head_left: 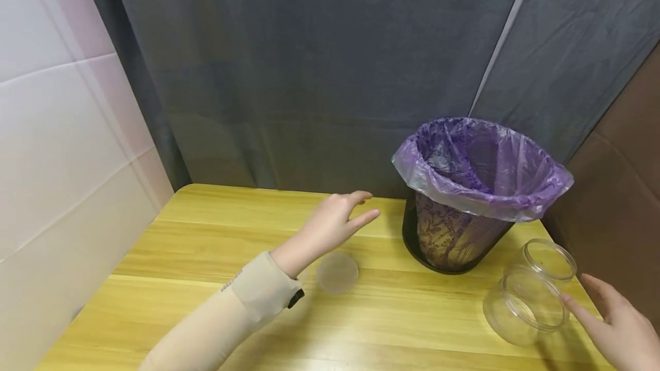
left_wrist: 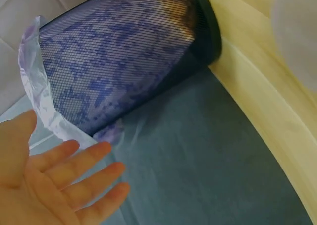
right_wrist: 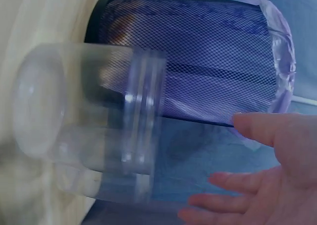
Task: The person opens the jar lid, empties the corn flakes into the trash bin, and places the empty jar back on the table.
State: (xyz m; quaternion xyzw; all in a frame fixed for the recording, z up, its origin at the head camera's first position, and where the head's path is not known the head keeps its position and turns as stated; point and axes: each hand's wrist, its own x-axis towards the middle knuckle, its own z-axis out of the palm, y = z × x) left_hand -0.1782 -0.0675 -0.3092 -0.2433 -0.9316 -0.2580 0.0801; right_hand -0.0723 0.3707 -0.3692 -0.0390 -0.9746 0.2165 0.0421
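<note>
My left hand (head_left: 332, 219) hovers over the table with thumb and fingers extended and apart, holding nothing. A round translucent disc, perhaps a lid (head_left: 337, 273), lies on the table just below that wrist. On the right, a clear wide-mouthed jar (head_left: 526, 308) stands upright, with a second clear jar (head_left: 549, 259) behind it. Beside them is my right hand (head_left: 619, 319), its thumb tip overlapping the nearer jar's rim in the head view. The right wrist view shows this hand (right_wrist: 252, 180) spread and apart from the jars (right_wrist: 99, 106).
A black mesh waste bin (head_left: 454, 233) stands at the table's back right, lined with a purple plastic bag (head_left: 490, 205) folded over its rim. Behind the wooden table (head_left: 216, 228) hangs a grey curtain (head_left: 309, 73). Pale panels (head_left: 67, 130) border the left side.
</note>
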